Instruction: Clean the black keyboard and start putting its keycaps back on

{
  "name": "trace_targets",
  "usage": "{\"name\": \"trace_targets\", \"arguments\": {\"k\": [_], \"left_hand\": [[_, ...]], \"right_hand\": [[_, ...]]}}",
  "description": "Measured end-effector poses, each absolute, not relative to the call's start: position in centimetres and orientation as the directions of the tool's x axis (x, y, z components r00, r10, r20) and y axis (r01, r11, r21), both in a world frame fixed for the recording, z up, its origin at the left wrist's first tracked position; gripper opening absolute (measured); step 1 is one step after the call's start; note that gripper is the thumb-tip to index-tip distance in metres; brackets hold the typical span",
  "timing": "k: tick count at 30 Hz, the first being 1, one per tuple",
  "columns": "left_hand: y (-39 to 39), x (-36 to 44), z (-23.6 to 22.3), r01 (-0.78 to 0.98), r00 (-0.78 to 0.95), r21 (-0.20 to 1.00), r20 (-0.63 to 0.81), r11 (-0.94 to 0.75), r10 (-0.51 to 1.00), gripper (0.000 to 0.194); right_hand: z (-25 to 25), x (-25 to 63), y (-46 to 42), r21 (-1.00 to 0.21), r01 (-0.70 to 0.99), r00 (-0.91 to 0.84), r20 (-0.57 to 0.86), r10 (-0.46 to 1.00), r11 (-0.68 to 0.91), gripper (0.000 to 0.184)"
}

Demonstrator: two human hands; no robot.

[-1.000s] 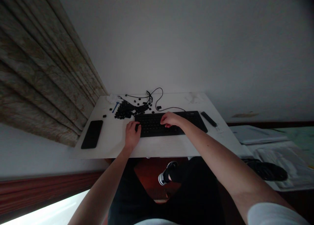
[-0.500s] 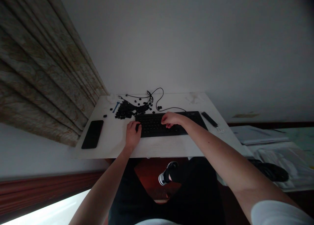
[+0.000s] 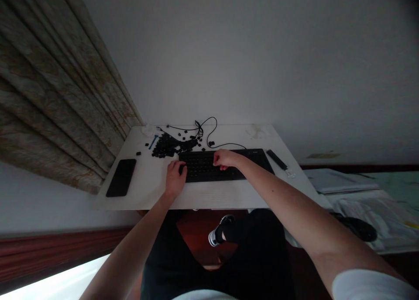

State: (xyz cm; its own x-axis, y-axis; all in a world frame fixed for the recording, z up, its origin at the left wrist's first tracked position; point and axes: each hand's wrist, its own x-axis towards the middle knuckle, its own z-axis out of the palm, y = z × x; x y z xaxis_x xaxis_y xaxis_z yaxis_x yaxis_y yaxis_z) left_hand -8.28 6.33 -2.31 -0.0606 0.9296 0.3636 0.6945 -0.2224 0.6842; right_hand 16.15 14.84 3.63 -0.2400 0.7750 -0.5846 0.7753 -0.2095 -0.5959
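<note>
A black keyboard (image 3: pixel 199 173) lies on the white table (image 3: pixel 212 197). My left hand (image 3: pixel 176 178) grips its left end, fingers and thumb curled round the edge. Over the middle of the keys is my right hand (image 3: pixel 225 159), its fingers pinched together and pointing down. Whatever may be between those fingertips is too small to make out. Behind the keyboard's left part spreads a heap of loose black keycaps (image 3: pixel 166 146), with several strays around it. A slim blue tool (image 3: pixel 153 141) lies just left of the heap.
A black phone (image 3: pixel 121 178) lies at the table's left. The keyboard's cable (image 3: pixel 216 125) loops along the back. To the right rests a dark narrow strip (image 3: pixel 276 159) beside small clear bits (image 3: pixel 290 173). A patterned curtain (image 3: pixel 65 82) hangs at the left.
The view has shifted slightly, so everything sits a little further left. My right hand stays pinched over nearly the same keys, and my left hand keeps its hold on the keyboard.
</note>
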Motion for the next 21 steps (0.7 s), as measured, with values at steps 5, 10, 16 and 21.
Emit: {"name": "trace_targets", "arguments": {"k": [5,10,16,21], "left_hand": [[7.6,-8.6,-1.8,0.697,-0.028,0.677,0.352,-0.234,0.935,0.012],[9.4,-8.4,-0.7,0.75,0.101,0.584,0.362,-0.31,0.927,0.014],[13.5,-9.3,-0.1,0.768,0.069,0.583,0.337,-0.266,0.939,0.017],[16.2,-9.3,-0.2,0.835,0.109,0.5,0.262,-0.232,0.959,0.019]], "right_hand": [[3.4,16.3,14.4,-0.611,0.761,-0.228,-0.565,0.793,-0.217,0.015],[3.0,16.4,14.1,-0.624,0.76,-0.244,-0.536,0.808,-0.184,0.013],[2.5,16.5,13.7,-0.623,0.763,-0.214,-0.498,0.84,-0.175,0.013],[2.2,17.1,12.3,-0.593,0.805,-0.246,-0.281,0.928,0.034,0.006]]}}
